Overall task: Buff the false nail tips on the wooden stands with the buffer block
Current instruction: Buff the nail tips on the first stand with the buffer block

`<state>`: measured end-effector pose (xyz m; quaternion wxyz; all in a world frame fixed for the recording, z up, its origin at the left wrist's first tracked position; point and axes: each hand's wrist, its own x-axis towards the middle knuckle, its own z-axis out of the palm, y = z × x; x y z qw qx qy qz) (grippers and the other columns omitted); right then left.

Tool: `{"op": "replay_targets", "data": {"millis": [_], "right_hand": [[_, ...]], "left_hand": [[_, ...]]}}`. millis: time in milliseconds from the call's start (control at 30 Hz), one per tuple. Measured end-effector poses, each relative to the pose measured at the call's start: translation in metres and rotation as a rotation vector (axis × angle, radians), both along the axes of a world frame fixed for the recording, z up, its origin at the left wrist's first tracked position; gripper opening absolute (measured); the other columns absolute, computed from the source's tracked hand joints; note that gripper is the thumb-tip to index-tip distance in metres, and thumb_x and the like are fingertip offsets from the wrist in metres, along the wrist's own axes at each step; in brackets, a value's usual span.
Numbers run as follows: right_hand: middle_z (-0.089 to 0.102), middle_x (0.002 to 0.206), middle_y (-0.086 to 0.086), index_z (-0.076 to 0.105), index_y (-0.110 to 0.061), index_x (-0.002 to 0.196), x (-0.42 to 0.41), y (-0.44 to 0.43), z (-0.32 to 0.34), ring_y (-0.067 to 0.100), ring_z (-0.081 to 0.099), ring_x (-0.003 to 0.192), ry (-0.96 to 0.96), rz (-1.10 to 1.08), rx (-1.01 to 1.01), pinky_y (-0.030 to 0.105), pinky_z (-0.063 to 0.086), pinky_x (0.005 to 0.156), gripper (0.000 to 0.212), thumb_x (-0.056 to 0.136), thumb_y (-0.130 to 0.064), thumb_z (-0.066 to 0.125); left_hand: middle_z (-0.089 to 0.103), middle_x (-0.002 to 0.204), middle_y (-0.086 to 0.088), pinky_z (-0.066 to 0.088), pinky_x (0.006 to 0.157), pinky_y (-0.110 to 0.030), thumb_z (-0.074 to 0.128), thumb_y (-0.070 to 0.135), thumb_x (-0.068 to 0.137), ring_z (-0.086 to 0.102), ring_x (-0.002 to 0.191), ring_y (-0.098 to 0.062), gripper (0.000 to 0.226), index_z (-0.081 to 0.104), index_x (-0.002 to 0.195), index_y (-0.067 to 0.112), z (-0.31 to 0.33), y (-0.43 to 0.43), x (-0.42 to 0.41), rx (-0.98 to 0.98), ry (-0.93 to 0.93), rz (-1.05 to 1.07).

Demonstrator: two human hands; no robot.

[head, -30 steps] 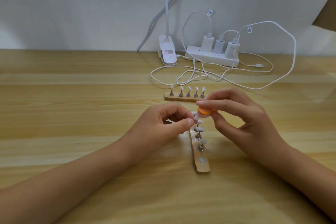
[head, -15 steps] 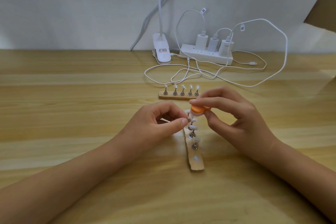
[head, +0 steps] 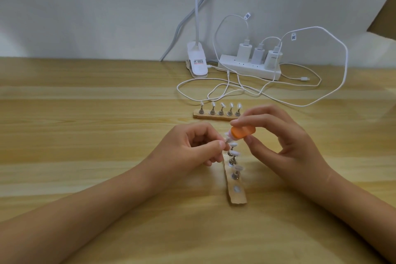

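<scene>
An orange buffer block [head: 307, 132] is pinched between thumb and forefinger of my right hand [head: 285, 146], its end resting on a false nail tip [head: 291, 140]. My left hand [head: 192, 148] holds that tip's small metal peg between thumb and fingers. Below them, a near wooden stand [head: 237, 196] runs toward me, carrying pegs with white nail tips [head: 234, 153] and one bare magnet spot at its near end. A second wooden stand [head: 212, 116] lies crosswise farther back with several upright tips.
At the back by the wall sit a white power strip [head: 248, 68] with three chargers, a white lamp clamp [head: 197, 63] and loops of white cable [head: 214, 92] reaching close to the far stand. The wooden table [head: 85, 124] extends left.
The view has shifted slightly. My right hand has tilted the buffer block a little over the tip; my left hand keeps its hold on the peg.
</scene>
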<state>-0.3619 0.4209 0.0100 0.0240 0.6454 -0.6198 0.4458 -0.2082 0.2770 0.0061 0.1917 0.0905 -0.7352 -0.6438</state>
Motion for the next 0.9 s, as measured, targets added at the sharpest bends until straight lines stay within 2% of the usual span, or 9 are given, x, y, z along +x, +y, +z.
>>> {"op": "replay_targets", "data": {"millis": [100,267,400,533,667,833,900], "right_hand": [[0.060,0.108,0.006,0.070,-0.012,0.110,0.000,0.000,0.001,0.019,0.060,0.105,-0.081,-0.012,-0.002,0.038,0.047,0.095,0.027,0.086,-0.001,0.063],[0.061,0.110,0.005,0.069,-0.011,0.111,0.010,0.001,0.001,0.016,0.060,0.106,0.044,0.079,0.015,0.024,0.045,0.095,0.023,0.090,-0.005,0.065],[0.061,0.110,0.005,0.068,-0.015,0.110,0.007,0.001,0.002,0.014,0.060,0.107,0.042,0.026,0.006,0.029,0.047,0.096,0.026,0.088,-0.001,0.064],[0.061,0.110,0.004,0.071,-0.009,0.109,0.010,0.001,0.001,0.017,0.060,0.108,0.104,0.085,0.009,0.028,0.046,0.095,0.020,0.091,-0.006,0.064],[0.061,0.109,0.006,0.070,-0.011,0.109,0.004,0.001,0.002,0.015,0.060,0.108,0.041,0.012,0.010,0.030,0.047,0.096,0.026,0.087,0.000,0.063],[0.060,0.108,0.006,0.071,-0.013,0.109,0.001,0.002,0.002,0.016,0.060,0.107,0.039,0.027,0.000,0.027,0.045,0.096,0.026,0.088,0.000,0.063],[0.061,0.108,0.006,0.068,-0.014,0.111,-0.001,0.001,0.002,0.019,0.061,0.107,-0.057,0.003,-0.016,0.035,0.049,0.095,0.029,0.087,-0.001,0.063]], "left_hand": [[0.069,0.065,0.005,0.047,0.056,-0.014,0.062,0.019,0.080,0.063,0.062,-0.003,0.011,0.067,0.070,0.022,-0.001,-0.001,0.000,-0.008,-0.014,-0.001],[0.064,0.059,0.006,0.045,0.054,-0.015,0.062,0.020,0.080,0.059,0.058,-0.004,0.011,0.067,0.071,0.021,-0.001,-0.001,-0.001,-0.010,-0.022,-0.022],[0.064,0.060,0.007,0.044,0.054,-0.013,0.058,0.018,0.081,0.058,0.058,-0.002,0.011,0.067,0.074,0.019,-0.001,-0.002,-0.001,-0.019,-0.031,-0.028],[0.062,0.058,0.008,0.043,0.055,-0.014,0.058,0.019,0.081,0.056,0.056,-0.003,0.012,0.067,0.073,0.020,-0.001,-0.002,-0.001,-0.025,-0.033,-0.034],[0.063,0.059,0.007,0.044,0.054,-0.013,0.056,0.018,0.082,0.057,0.056,-0.002,0.014,0.067,0.073,0.018,-0.001,-0.003,-0.001,-0.024,-0.034,-0.037],[0.063,0.059,0.007,0.044,0.055,-0.014,0.056,0.018,0.083,0.057,0.056,-0.002,0.014,0.068,0.076,0.015,-0.003,-0.003,-0.001,-0.010,-0.031,-0.044],[0.064,0.060,0.007,0.045,0.055,-0.014,0.057,0.019,0.083,0.057,0.057,-0.002,0.013,0.068,0.077,0.016,-0.003,-0.003,-0.001,-0.005,-0.020,-0.043]]}}
